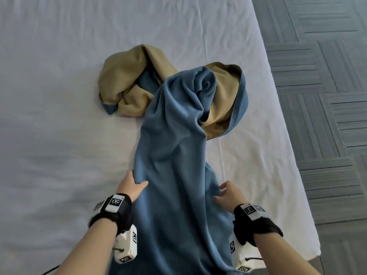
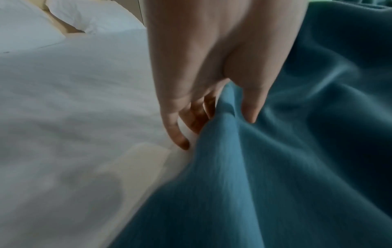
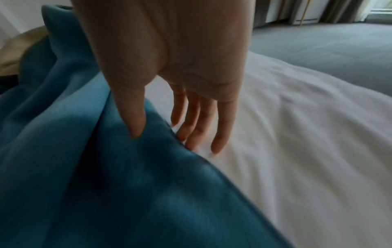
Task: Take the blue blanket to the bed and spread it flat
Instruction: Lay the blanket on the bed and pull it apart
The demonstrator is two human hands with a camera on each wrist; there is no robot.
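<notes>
The blue blanket (image 1: 172,155) with a tan underside (image 1: 127,80) lies bunched in a long strip on the white bed (image 1: 59,96), running from the near edge to a crumpled heap in the middle. My left hand (image 1: 135,184) pinches the strip's left edge; in the left wrist view a raised fold of blanket (image 2: 275,167) sits between the thumb and fingers (image 2: 212,127). My right hand (image 1: 222,192) is at the strip's right edge. In the right wrist view its thumb rests on the blanket (image 3: 84,167) and its straight fingers (image 3: 218,134) touch the sheet (image 3: 297,151) beside the hem.
The bed's right edge borders grey patterned carpet (image 1: 327,96). White pillows (image 2: 91,16) lie at the head of the bed, far left. Curtains (image 3: 318,11) hang beyond the carpet. Bare white sheet (image 2: 63,117) stretches to the left of the blanket.
</notes>
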